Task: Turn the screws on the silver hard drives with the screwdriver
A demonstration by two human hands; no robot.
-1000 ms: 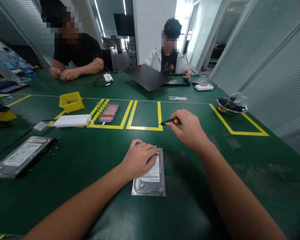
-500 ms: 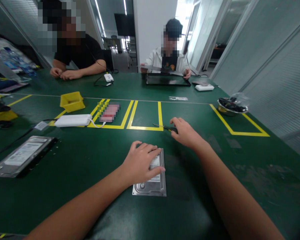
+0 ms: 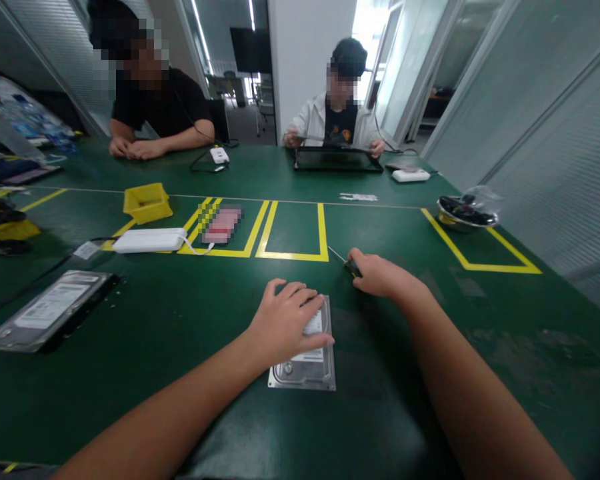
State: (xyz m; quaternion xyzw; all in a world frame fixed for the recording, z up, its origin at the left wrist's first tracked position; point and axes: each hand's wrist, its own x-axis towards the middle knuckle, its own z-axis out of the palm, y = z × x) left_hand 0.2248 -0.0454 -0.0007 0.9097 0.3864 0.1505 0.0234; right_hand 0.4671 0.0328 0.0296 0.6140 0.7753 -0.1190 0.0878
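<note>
In the head view, a hard drive (image 3: pixel 310 373) with a silver top and white label lies flat on the green table in front of me. My left hand (image 3: pixel 290 320) rests over its upper part with the fingers spread, covering much of the label. To the upper right of the drive, my right hand (image 3: pixel 377 272) is closed around the dark handle of a screwdriver (image 3: pixel 338 255). Its thin shaft points up and left, near the corner of a yellow tape square. Most of the handle is hidden by my fingers.
A second hard drive (image 3: pixel 55 307) lies at the left. Farther back are a white power strip (image 3: pixel 150 241), a yellow bin (image 3: pixel 148 203), a pink phone (image 3: pixel 223 225) and a metal bowl (image 3: pixel 463 217) of dark parts. Two people sit across, one holding a dark-framed panel (image 3: pixel 337 159).
My right hand has moved slightly right and toward me, and the screwdriver has turned so its shaft slants upward more. My left hand stays on the hard drive.
</note>
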